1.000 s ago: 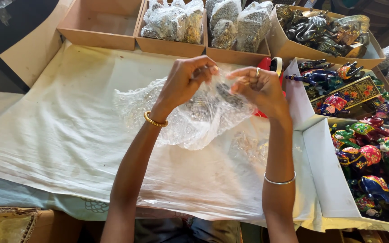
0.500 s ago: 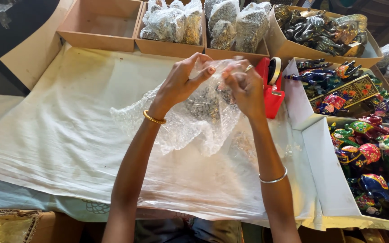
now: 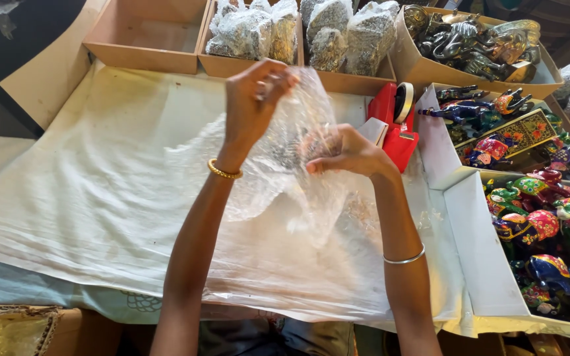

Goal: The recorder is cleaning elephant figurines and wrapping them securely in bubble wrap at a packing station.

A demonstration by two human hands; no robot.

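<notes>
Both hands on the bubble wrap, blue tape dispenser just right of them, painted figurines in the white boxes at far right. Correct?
Not quite: the head view shows the tape dispenser is red, not blue. The rest holds: the left hand and right hand both grip the bubble wrap, and the figurines lie in the white boxes at far right.

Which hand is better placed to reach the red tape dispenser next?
Probably the right hand: it is beside the red tape dispenser, while the left hand pinches the bubble wrap up, farther away.
</notes>
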